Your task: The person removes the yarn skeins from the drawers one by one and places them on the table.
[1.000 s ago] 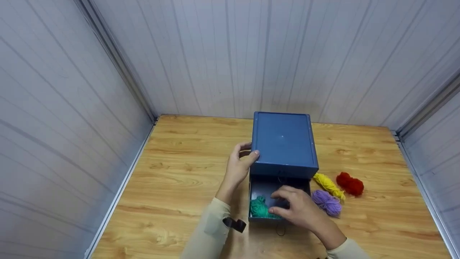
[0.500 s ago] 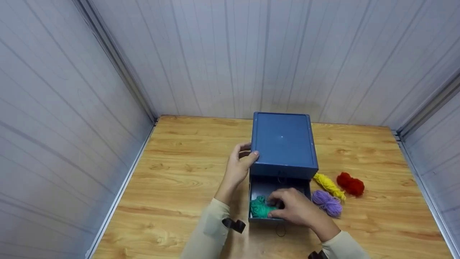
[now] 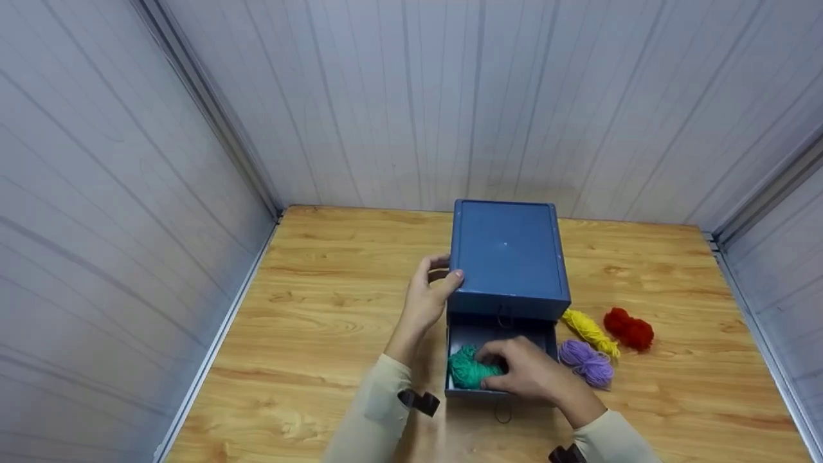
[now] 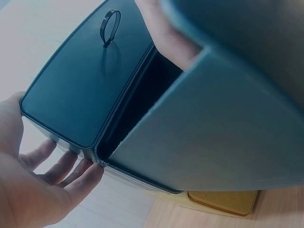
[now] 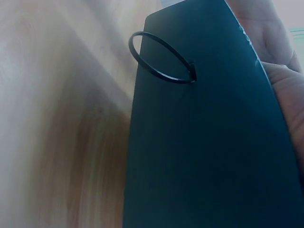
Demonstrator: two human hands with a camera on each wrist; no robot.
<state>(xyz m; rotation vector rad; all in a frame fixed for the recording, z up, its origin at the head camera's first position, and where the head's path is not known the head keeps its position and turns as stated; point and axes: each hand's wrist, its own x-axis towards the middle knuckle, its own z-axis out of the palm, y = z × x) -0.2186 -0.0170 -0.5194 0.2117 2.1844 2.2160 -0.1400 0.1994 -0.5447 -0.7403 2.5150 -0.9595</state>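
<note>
Green yarn (image 3: 469,370) shifted slightly, plump, stringy

Cabinet (image 3: 508,251) on table (image 3: 341,308), 1 yarn skein (image 3: 470,369) in its lower drawer (image 3: 464,332), 3 more skeins (image 3: 586,364) to the right

Wood-grain surface (image 3: 334,289). Pale, lined panel walls on three sides: far wall (image 3: 386,116), left wall (image 3: 96,257), right wall (image 3: 787,341) (cropped; apparently same panelling). Grey metal left corner strip (image 3: 215,116), right corner strip (image 3: 771,188). Light cool, bluish on walls.
</note>
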